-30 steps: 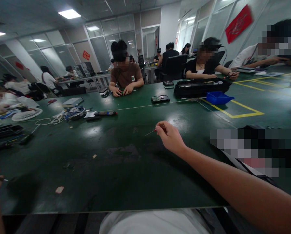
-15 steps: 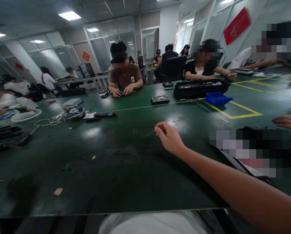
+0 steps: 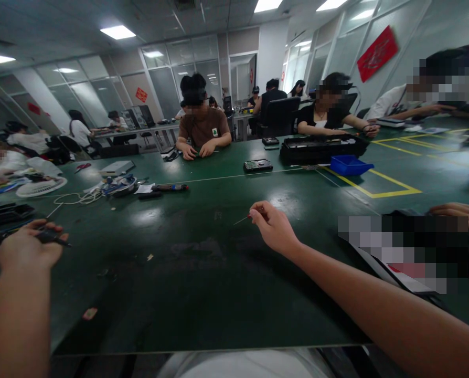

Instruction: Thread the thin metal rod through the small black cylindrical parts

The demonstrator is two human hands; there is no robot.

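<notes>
My right hand (image 3: 273,226) is closed in a pinch above the middle of the green table (image 3: 203,310). From its fingertips a small thin-shafted screwdriver (image 3: 241,221) points left, with a bit of red showing at the grip. At the left, my left hand (image 3: 32,244) wraps round a dark pointed tool (image 3: 53,238); its tip faces right, and its kind is not clear. Small pale scraps (image 3: 89,314) lie on the tabletop between my arms.
Ahead are a hard drive (image 3: 258,165), a blue tray (image 3: 348,165) and a long black casing (image 3: 321,149). Cables (image 3: 118,185) and an electric screwdriver-like tool (image 3: 167,187) lie to the left. Another person's hand (image 3: 460,215) is at the right; a co-worker (image 3: 203,126) sits opposite.
My left hand has come in from the left edge, forward and up over the table, with the dark tool in it. My right hand stays nearly in place, keeping its pinch on the screwdriver.
</notes>
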